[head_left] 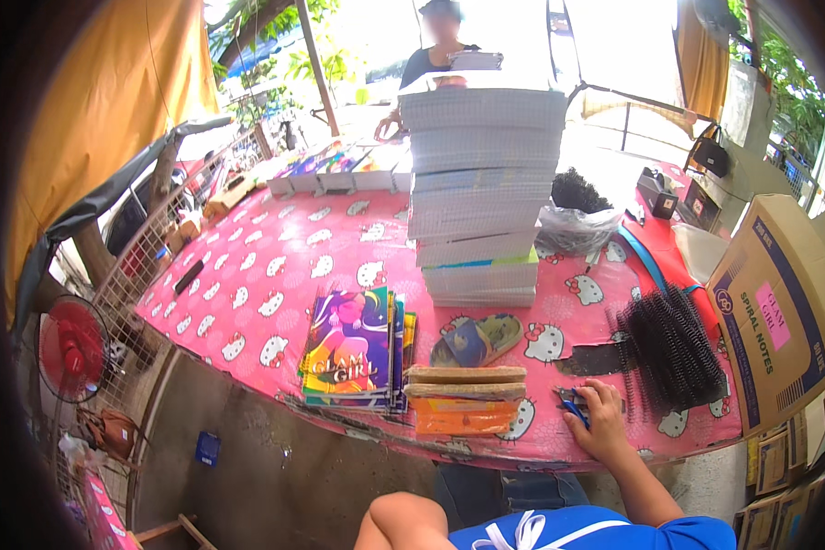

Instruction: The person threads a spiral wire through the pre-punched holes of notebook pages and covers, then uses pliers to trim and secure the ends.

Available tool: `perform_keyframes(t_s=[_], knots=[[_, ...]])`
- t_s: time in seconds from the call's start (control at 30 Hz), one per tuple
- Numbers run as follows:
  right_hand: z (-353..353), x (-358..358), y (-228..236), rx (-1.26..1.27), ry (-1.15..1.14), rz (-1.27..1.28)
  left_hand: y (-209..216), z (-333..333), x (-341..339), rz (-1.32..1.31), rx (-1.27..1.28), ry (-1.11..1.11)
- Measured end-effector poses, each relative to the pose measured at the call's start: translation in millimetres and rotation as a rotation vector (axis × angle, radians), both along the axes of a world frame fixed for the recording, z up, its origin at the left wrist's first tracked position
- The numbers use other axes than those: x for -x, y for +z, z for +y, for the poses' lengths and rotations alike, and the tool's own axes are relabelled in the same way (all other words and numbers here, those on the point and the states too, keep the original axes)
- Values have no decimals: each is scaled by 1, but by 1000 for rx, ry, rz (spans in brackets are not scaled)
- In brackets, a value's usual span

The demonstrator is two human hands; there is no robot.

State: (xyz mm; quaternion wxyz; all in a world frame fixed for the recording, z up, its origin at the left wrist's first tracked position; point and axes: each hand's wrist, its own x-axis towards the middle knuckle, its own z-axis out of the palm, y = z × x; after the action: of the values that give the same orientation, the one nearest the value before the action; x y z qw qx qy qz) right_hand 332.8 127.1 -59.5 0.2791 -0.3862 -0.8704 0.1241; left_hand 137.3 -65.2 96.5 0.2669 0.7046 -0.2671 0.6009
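Note:
My right hand (600,420) lies at the near edge of the table, its fingers closed around blue-handled pliers (573,403). Just beyond it is a bundle of black plastic spiral coils (674,348). My left hand is out of view; only the bent left arm (403,522) shows at the lower edge. Left of the pliers sits a worn block with an orange front (467,403), and behind it a blue and tan slipper (477,340). A stack of colourful spiral notebooks (348,344) lies farther left. Behind the slipper rises a tall stack of paper blocks (486,183).
A pink patterned cloth covers the table (247,293). An open cardboard box (775,316) leans at the right edge. Across the table stands another person (431,60), near a row of books (339,170). A red fan (73,348) is at the left.

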Motion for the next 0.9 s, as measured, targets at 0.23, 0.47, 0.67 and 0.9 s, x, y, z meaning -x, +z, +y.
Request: perform_keyframes(t_s=[0.23,0.47,0.67,0.9], knots=[[18,7,30,-46,72,99,1,-3,7,63,-80,-27],[90,72,158,-491,235,230,8,-16,15,185,17,-2],[145,156,272,-901,253,292,12,-17,15,68,-118,-17],[199,216,335,-772,194,45,22,-11,27,193,-73,21]])
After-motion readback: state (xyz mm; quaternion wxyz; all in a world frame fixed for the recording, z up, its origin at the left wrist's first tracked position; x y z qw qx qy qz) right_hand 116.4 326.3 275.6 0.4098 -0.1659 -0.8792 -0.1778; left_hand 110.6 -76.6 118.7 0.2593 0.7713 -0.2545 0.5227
